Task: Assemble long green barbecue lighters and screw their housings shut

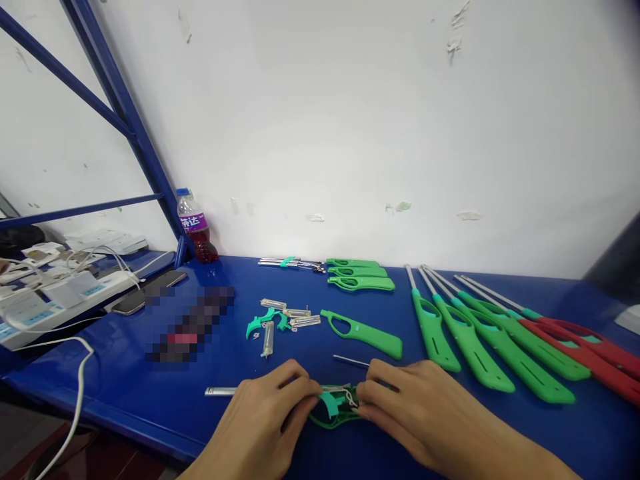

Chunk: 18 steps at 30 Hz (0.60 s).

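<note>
Near the front edge of the blue table lies an open green lighter shell [334,423] with white wires showing inside. My left hand [267,413] pinches a teal trigger piece [329,404] at the shell's left part. A silver metal tube [220,392] sticks out to the left from beneath that hand. My right hand [415,403] has its fingers closed at the shell's right part, covering most of it. Whether those fingers hold a wire or just the shell is hidden. A thin metal rod [350,361] lies just behind my right hand.
Green shell halves [367,333], clear fuel tanks [269,339] and teal pieces [254,325] lie behind my hands. Finished-looking green lighters [480,347] and red ones [595,363] lie right. A bottle [197,227] stands back left, near a phone [145,293] and power strip [65,307].
</note>
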{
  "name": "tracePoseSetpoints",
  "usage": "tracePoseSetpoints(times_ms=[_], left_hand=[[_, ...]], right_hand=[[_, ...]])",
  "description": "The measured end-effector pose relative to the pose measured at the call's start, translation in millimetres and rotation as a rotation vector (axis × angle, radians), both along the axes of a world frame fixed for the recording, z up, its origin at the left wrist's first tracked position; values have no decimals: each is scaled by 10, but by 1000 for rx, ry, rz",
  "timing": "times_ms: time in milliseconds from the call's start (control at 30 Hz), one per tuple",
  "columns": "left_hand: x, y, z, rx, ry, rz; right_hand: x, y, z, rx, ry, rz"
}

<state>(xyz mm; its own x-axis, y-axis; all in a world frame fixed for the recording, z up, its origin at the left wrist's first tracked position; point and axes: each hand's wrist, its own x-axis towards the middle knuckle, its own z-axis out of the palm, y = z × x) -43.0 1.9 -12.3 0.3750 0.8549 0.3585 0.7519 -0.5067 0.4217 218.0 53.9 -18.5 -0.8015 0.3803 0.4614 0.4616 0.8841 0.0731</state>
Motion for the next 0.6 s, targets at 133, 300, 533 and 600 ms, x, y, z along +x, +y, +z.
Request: tracePoseSetpoints(times_ms=[133, 300, 533, 600], left_hand=[[13, -1, -27, 7, -34, 4], [42, 9, -52, 2, -17, -10], [35, 11, -94, 55, -9, -6], [30, 8, -110, 55, -18, -9]], right_hand=[[1, -5, 8, -9, 13, 1], [10, -5, -8, -2, -3, -4], [-9, 42, -43, 29, 32, 15], [-14, 54, -57, 34, 55, 19]])
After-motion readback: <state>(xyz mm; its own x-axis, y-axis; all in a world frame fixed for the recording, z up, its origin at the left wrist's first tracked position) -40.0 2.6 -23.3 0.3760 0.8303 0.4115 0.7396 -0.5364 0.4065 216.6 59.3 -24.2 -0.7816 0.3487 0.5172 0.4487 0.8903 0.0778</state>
